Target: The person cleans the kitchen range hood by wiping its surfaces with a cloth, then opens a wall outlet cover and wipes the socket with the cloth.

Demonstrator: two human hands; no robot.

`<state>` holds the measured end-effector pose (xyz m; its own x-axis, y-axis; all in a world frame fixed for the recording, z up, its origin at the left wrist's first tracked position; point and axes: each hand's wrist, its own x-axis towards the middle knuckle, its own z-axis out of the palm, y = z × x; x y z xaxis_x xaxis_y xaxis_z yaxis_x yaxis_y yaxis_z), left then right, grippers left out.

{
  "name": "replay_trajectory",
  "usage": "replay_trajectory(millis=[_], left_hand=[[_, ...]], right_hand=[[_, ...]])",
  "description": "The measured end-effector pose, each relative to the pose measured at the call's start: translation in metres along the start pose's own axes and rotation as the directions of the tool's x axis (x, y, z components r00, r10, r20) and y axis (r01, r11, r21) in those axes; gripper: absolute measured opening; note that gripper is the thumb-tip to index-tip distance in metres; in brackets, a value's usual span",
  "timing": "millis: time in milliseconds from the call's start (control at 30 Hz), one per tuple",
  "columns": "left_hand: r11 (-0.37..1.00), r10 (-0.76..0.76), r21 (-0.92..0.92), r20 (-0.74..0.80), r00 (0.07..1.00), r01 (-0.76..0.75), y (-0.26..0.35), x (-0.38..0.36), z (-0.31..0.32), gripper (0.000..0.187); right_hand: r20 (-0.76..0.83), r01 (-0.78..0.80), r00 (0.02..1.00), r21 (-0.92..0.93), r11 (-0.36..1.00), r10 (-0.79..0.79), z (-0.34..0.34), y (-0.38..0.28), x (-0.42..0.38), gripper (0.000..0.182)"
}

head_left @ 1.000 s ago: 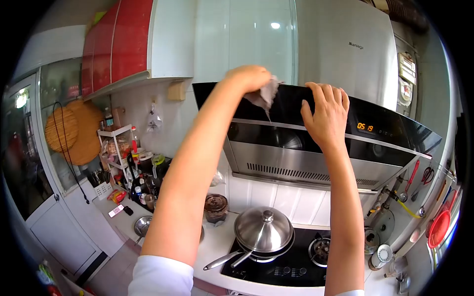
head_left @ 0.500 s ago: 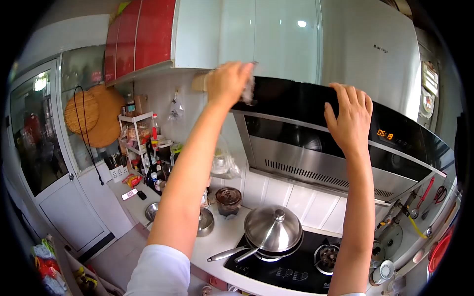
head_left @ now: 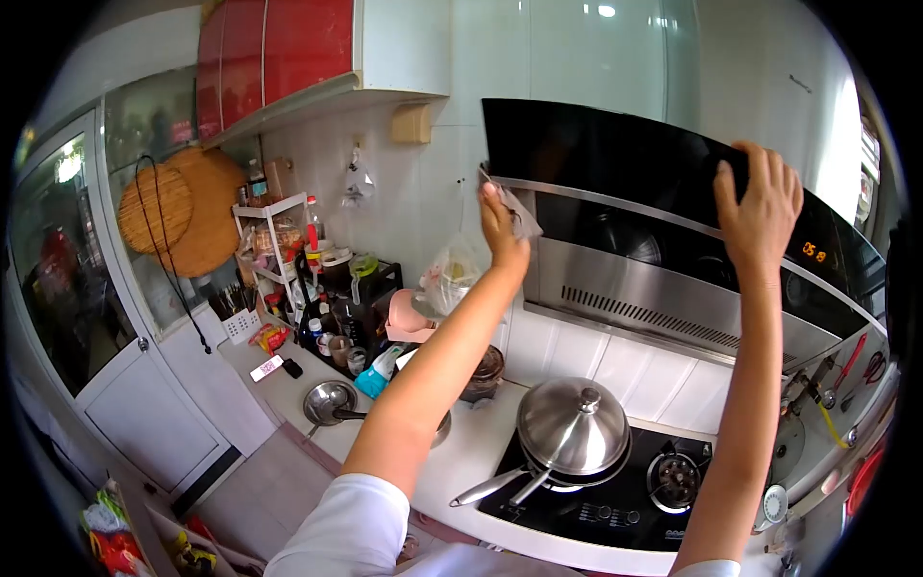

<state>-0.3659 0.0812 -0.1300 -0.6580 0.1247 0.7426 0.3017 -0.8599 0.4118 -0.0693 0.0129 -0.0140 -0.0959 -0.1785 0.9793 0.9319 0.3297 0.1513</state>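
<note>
While the left hand gripped a crumpled greyish cloth at the left end of the black glass and steel range hood, the right hand lay loosely open, fingers on its upper edge.

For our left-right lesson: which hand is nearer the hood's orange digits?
Right. The right hand is on the hood, just left of the orange digits; the left hand, with a cloth, is at the hood's far left end.
</note>
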Motion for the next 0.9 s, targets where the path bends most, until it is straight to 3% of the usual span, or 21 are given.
replay_trajectory(millis=[33, 67, 133, 167, 233, 300, 367, 400, 467, 500, 533, 600, 700, 733, 800, 867, 900], left_hand=[[0.999, -0.051, -0.014, 0.027, 0.998, 0.051, -0.013, -0.006, -0.004, 0.044], [0.841, -0.473, -0.229, 0.126, 0.872, 0.490, 0.002, -0.005, -0.003, 0.042], [0.749, -0.569, -0.174, 0.327, 0.755, 0.640, 0.005, 0.007, -0.015, 0.041], [0.752, -0.518, -0.195, 0.417, 0.747, 0.630, 0.010, 0.013, -0.020, 0.041], [0.797, -0.281, -0.318, 0.557, 0.781, 0.514, 0.041, 0.029, -0.025, 0.044], [0.715, -0.198, -0.380, 0.696, 0.691, 0.587, 0.045, 0.042, -0.029, 0.046], [0.912, 0.027, -0.346, 0.587, 0.809, 0.220, 0.008, 0.045, -0.021, 0.048], [0.943, 0.166, -0.331, 0.553, 0.817, 0.032, -0.001, 0.042, -0.022, 0.048], [0.949, 0.118, -0.309, 0.525, 0.843, 0.060, -0.014, 0.028, -0.023, 0.048], [0.977, 0.067, -0.209, 0.515, 0.855, 0.049, -0.021, 0.021, -0.024, 0.049], [0.971, -0.002, -0.200, 0.534, 0.846, 0.129, -0.028, 0.016, -0.026, 0.051], [0.950, -0.081, -0.224, 0.496, 0.864, 0.218, -0.041, 0.004, -0.024, 0.050], [0.908, -0.051, -0.335, 0.503, 0.863, 0.250, -0.041, 0.003, -0.028, 0.050], [0.906, 0.048, -0.392, 0.465, 0.884, 0.157, -0.035, 0.002, -0.028, 0.050], [0.873, 0.083, -0.459, 0.468, 0.880, 0.162, -0.019, -0.002, -0.030, 0.050], [0.849, 0.035, -0.469, 0.509, 0.860, 0.243, -0.016, 0.006, -0.032, 0.050], [0.887, 0.081, -0.437, 0.465, 0.882, 0.149, -0.025, 0.006, -0.029, 0.051]], right_hand=[[0.006, -0.009, 1.000, -0.030, 1.000, 0.009, 0.000, -0.001, 0.001, 0.028], [0.027, -0.022, 0.999, -0.049, 0.999, 0.023, 0.000, -0.003, 0.002, 0.026], [0.001, 0.001, 1.000, -0.138, 0.990, -0.001, 0.007, -0.004, 0.002, 0.027], [0.028, 0.056, 0.998, -0.166, 0.985, -0.052, 0.007, -0.007, 0.004, 0.029], [-0.098, 0.180, 0.975, -0.175, 0.968, -0.199, 0.019, -0.029, 0.005, 0.033], [-0.098, 0.204, 0.971, -0.124, 0.971, -0.217, 0.035, -0.057, 0.009, 0.035], [-0.112, 0.275, 0.954, -0.053, 0.960, -0.279, 0.054, -0.084, 0.021, 0.040], [-0.082, 0.284, 0.954, -0.058, 0.957, -0.288, 0.068, -0.092, 0.022, 0.040], [-0.065, 0.302, 0.949, -0.093, 0.949, -0.308, 0.091, -0.103, 0.029, 0.042], [-0.057, 0.312, 0.946, -0.116, 0.943, -0.320, 0.093, -0.111, 0.032, 0.043], [-0.041, 0.328, 0.941, -0.137, 0.935, -0.336, 0.091, -0.118, 0.031, 0.043], [0.012, 0.061, 0.998, -0.004, 0.998, -0.061, 0.077, -0.145, 0.030, 0.045], [-0.029, 0.054, 0.998, 0.014, 0.998, -0.053, 0.074, -0.159, 0.032, 0.048], [-0.090, 0.068, 0.994, 0.005, 0.998, -0.067, 0.077, -0.160, 0.032, 0.047], [-0.124, 0.100, 0.987, -0.027, 0.995, -0.103, 0.081, -0.157, 0.033, 0.046], [-0.144, 0.131, 0.980, -0.046, 0.990, -0.136, 0.084, -0.157, 0.034, 0.045], [-0.138, 0.054, 0.989, -0.010, 0.998, -0.055, 0.083, -0.159, 0.033, 0.044]])
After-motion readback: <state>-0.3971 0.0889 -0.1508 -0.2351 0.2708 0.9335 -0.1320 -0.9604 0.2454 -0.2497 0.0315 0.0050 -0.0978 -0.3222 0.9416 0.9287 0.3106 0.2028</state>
